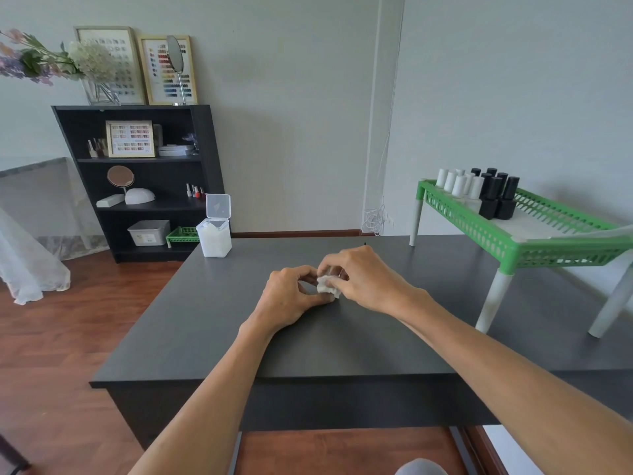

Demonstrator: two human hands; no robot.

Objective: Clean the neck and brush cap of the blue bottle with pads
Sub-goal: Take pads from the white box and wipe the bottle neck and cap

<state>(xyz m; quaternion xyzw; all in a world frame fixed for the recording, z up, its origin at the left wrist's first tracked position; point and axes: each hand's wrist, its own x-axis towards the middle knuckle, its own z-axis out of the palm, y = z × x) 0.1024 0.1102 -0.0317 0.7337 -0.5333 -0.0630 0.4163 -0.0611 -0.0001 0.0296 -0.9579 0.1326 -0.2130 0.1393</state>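
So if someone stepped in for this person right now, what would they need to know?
Left hand: resting on the dark table, fingers curled around something that cannot be seen, presumably the blue bottle.
Right hand: fingers pinching a crumpled white pad against whatever the left hand holds.
Supplies: the open pad box stands at the table's far left corner; other bottles sit on the green rack to the right.
Done: wiping appears under way.
Left: how clean the neck and brush cap are cannot be judged; the hands hide them.

- I see soft, even daylight and faint shadows on the matte dark grey table [219, 320].
- Wide-angle bending warps my edges; slight softness throughout.
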